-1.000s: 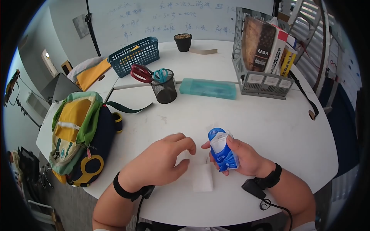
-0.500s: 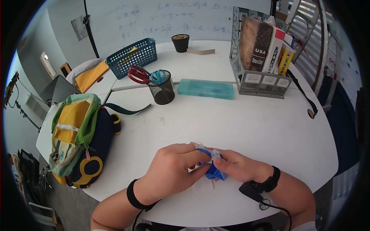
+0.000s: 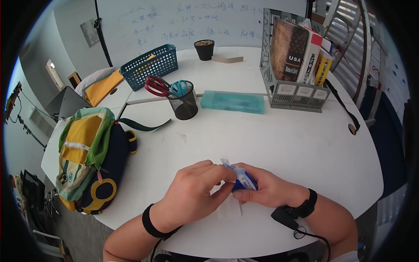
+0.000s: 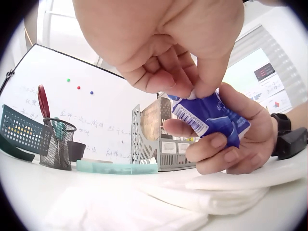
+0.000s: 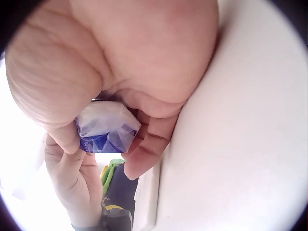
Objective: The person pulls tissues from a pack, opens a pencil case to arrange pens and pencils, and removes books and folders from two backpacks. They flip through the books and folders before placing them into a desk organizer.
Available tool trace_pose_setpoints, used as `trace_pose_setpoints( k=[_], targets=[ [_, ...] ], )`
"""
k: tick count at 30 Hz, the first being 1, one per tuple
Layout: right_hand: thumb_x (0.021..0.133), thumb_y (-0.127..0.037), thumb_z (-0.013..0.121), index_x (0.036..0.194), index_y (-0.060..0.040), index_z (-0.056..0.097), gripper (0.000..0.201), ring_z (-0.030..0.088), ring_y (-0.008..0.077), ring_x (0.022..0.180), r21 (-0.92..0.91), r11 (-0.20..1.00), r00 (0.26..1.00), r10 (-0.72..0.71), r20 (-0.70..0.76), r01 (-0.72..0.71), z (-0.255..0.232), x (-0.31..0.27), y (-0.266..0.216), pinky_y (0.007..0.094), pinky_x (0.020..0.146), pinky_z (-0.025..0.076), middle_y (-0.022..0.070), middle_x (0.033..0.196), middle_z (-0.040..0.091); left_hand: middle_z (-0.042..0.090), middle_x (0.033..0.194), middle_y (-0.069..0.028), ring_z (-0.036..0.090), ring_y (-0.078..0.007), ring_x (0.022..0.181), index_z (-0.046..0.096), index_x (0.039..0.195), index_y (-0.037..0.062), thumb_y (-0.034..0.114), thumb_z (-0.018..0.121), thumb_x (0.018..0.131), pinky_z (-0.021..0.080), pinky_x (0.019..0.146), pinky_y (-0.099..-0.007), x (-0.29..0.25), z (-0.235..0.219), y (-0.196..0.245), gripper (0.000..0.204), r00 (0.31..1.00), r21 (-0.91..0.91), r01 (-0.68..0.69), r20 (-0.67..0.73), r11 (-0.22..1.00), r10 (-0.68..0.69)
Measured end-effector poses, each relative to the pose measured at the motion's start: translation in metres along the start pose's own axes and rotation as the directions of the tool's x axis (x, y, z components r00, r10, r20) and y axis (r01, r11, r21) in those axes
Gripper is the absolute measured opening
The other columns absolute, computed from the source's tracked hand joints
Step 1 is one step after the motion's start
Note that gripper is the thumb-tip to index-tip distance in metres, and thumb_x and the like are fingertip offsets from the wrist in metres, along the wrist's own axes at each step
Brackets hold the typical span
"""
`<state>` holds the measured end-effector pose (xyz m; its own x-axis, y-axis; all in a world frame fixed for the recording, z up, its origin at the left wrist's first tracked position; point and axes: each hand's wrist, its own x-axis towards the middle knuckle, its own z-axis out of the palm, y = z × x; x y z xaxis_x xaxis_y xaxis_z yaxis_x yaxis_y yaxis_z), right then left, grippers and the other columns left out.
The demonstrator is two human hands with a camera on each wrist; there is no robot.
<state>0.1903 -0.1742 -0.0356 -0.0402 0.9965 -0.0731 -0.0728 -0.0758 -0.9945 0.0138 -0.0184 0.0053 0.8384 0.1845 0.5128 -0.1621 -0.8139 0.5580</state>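
Observation:
A small blue-and-white packet of pocket tissues [image 3: 245,180] is held between both hands, low over the near part of the table. My right hand [image 3: 277,187] grips its body, fingers curled round it; a barcode on the packet [image 4: 209,115] faces the left wrist view. With thumb and fingertips, my left hand [image 3: 192,192] pinches the packet's other end, where clear film sticks up. In the right wrist view the packet's whitish end [image 5: 108,122] shows between thumb and fingers. Beneath the hands lies a folded white tissue [image 4: 216,199], partly hidden in the head view.
A colourful backpack [image 3: 89,157] stands at the left. Farther back are a mesh pen cup [image 3: 183,107] with scissors, a teal pencil case [image 3: 233,102], a blue basket [image 3: 149,70], a small pot [image 3: 204,51] and a grey file holder [image 3: 299,100] with books.
My left hand has moved right from beside the packet and now pinches its end. The right hand has brought the packet lower and slightly left, turning it.

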Motion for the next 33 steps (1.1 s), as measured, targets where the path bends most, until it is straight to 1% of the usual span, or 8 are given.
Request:
trace_pose_setpoints(
  k=[3, 5, 7, 15, 19, 21, 24, 33],
  targets=[
    [0.107, -0.039, 0.072, 0.148, -0.0021, 0.052, 0.058, 0.062, 0.0134, 0.107, 0.078, 0.990, 0.993, 0.115, 0.009, -0.116, -0.005, -0.003, 0.002, 0.0315, 0.099, 0.053, 0.0058, 0.125, 0.064, 0.073, 0.083, -0.0063, 0.075, -0.0208, 0.075, 0.071, 0.099, 0.0071, -0.003, 0.086, 0.079, 0.057, 0.064, -0.0302, 0.002, 0.001, -0.002, 0.027, 0.999, 0.061, -0.048, -0.003, 0.997, 0.048],
    [0.108, -0.041, 0.071, 0.148, -0.0018, 0.052, 0.059, 0.062, 0.0131, 0.105, 0.067, 0.995, 0.997, 0.080, 0.007, -0.080, -0.005, -0.001, 0.009, 0.0317, 0.099, 0.054, 0.0053, 0.122, 0.064, 0.074, 0.086, -0.0068, 0.076, -0.0202, 0.074, 0.068, 0.103, 0.0059, -0.003, 0.084, 0.081, 0.059, 0.066, -0.0299, 0.000, 0.005, 0.001, 0.029, 0.992, -0.042, 0.117, -0.032, 0.992, -0.119],
    [0.108, -0.043, 0.069, 0.148, -0.0015, 0.053, 0.060, 0.063, 0.0129, 0.102, 0.056, 0.998, 0.999, 0.041, 0.004, -0.042, -0.005, -0.001, 0.010, 0.0318, 0.098, 0.055, 0.0048, 0.118, 0.065, 0.074, 0.088, -0.0073, 0.076, -0.0200, 0.074, 0.066, 0.106, 0.0055, -0.004, 0.084, 0.081, 0.059, 0.067, -0.0303, -0.001, 0.003, 0.001, 0.032, 0.995, -0.018, 0.099, -0.005, 0.995, -0.099],
    [0.111, -0.021, 0.066, 0.144, 0.0015, 0.056, 0.042, 0.070, 0.0169, 0.107, 0.147, 0.988, 0.997, 0.062, -0.037, -0.056, -0.005, -0.001, 0.005, 0.0360, 0.099, 0.060, 0.0085, 0.122, 0.068, 0.074, 0.094, -0.0089, 0.080, -0.0184, 0.081, 0.059, 0.111, 0.0037, -0.006, 0.082, 0.087, 0.062, 0.068, -0.0293, -0.002, -0.003, -0.001, 0.035, 0.998, -0.015, 0.012, 0.058, 1.000, -0.011],
    [0.110, -0.016, 0.065, 0.142, 0.0013, 0.058, 0.036, 0.070, 0.0165, 0.103, 0.060, 0.994, 0.993, 0.099, -0.065, -0.095, -0.001, 0.001, 0.003, 0.0362, 0.095, 0.061, 0.0085, 0.120, 0.068, 0.068, 0.105, -0.0117, 0.079, -0.0195, 0.092, 0.050, 0.110, -0.0014, -0.006, 0.072, 0.097, 0.066, 0.075, -0.0277, -0.001, -0.007, -0.002, 0.025, 0.958, -0.357, 0.287, 0.128, 0.889, -0.257],
    [0.112, -0.023, 0.062, 0.144, 0.0007, 0.057, 0.040, 0.066, 0.0142, 0.104, 0.012, 0.990, 0.989, 0.142, -0.031, -0.141, -0.002, 0.000, 0.004, 0.0336, 0.091, 0.062, 0.0054, 0.116, 0.066, 0.065, 0.101, -0.0074, 0.080, -0.0182, 0.089, 0.051, 0.110, 0.0001, -0.006, 0.070, 0.097, 0.064, 0.070, -0.0282, -0.001, -0.006, 0.001, 0.024, 0.900, -0.590, 0.408, 0.135, 0.696, -0.414],
    [0.114, -0.026, 0.057, 0.144, 0.0009, 0.055, 0.040, 0.065, 0.0154, 0.107, 0.165, 0.977, 0.991, 0.135, 0.001, -0.133, -0.011, 0.001, 0.015, 0.0338, 0.091, 0.062, 0.0063, 0.119, 0.065, 0.062, 0.103, -0.0062, 0.078, -0.0153, 0.088, 0.049, 0.109, 0.0005, -0.006, 0.069, 0.096, 0.062, 0.069, -0.0256, 0.003, -0.013, 0.002, 0.024, 0.893, -0.694, 0.361, 0.066, 0.623, -0.444],
    [0.117, -0.040, 0.051, 0.159, -0.0024, 0.044, 0.057, 0.062, 0.0153, 0.114, 0.159, 0.986, 0.999, 0.050, -0.020, -0.046, -0.004, 0.001, 0.012, 0.0338, 0.094, 0.061, 0.0062, 0.124, 0.061, 0.072, 0.093, -0.0067, 0.071, -0.0070, 0.080, 0.068, 0.104, -0.0024, -0.001, 0.076, 0.094, 0.057, 0.067, -0.0218, 0.001, -0.010, -0.016, 0.013, 0.957, -0.290, 0.285, 0.038, 0.914, -0.287]
  ],
)
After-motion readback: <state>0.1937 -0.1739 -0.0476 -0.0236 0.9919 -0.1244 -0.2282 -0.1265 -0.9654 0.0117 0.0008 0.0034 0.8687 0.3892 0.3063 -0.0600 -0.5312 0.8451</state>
